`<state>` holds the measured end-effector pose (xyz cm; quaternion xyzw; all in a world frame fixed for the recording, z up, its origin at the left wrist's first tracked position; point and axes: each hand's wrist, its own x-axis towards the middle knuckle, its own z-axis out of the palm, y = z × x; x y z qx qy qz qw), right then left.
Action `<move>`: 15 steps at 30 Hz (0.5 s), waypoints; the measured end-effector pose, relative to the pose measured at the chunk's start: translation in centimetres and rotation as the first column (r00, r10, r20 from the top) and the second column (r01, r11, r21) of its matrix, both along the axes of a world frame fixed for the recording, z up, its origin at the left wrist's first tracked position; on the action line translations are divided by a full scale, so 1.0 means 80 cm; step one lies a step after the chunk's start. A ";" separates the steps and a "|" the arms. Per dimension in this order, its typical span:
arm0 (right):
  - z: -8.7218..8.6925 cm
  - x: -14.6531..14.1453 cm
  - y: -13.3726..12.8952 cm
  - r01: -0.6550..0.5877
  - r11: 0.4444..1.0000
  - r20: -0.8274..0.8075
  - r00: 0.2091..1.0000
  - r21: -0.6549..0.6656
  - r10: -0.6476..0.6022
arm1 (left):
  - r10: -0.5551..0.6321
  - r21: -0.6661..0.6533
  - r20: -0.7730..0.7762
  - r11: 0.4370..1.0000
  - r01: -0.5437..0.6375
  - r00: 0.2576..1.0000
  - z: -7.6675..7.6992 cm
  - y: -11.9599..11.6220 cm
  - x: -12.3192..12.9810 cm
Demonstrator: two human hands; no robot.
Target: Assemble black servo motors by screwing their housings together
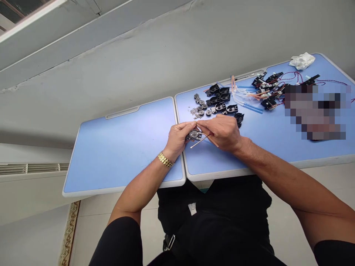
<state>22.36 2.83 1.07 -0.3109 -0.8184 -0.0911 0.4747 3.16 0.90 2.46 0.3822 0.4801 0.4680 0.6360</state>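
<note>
Honestly, with the left hand pinching the round-ended metal housing over the blue tabletop and the right hand wrapped around a screwdriver, I'd brace both firmly, keeping its 1 bare tip off skin.

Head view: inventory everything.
Wall: one, grey, behind
Table panels: two, blue, adjoining
Housings: several, black, right panel
Round parts: several, silver, beside housings
Pins: many, silver, beside round parts
Wired assemblies: several, black, right panel
Strips: several, blue and orange, beside assemblies
Crumpled sheet: one, white, far corner
Pixelated patch: one, greyish, right panel
Held part: one, grey, left hand
Thin tool: one, metallic, right hand
Wristband: one, gold, left wrist
Hands: two, bare, mid-view
</note>
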 end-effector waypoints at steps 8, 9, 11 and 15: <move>-0.005 0.001 0.004 -0.015 0.999 -0.013 1.000 -0.029 0.015 | -0.030 0.045 -0.014 0.999 0.030 0.999 -0.004 0.000 -0.001; -0.006 0.001 0.005 -0.017 0.999 -0.021 1.000 -0.046 0.016 | -0.028 0.049 -0.009 0.998 0.028 1.000 -0.005 0.000 0.000; -0.008 0.000 0.004 -0.020 0.995 -0.035 0.999 -0.094 0.016 | -0.019 0.066 -0.010 0.998 0.020 1.000 -0.005 0.000 0.000; -0.009 0.002 0.001 -0.015 0.961 -0.078 0.997 -0.275 -0.006 | -0.019 0.090 -0.035 0.996 0.022 0.999 -0.006 -0.001 0.001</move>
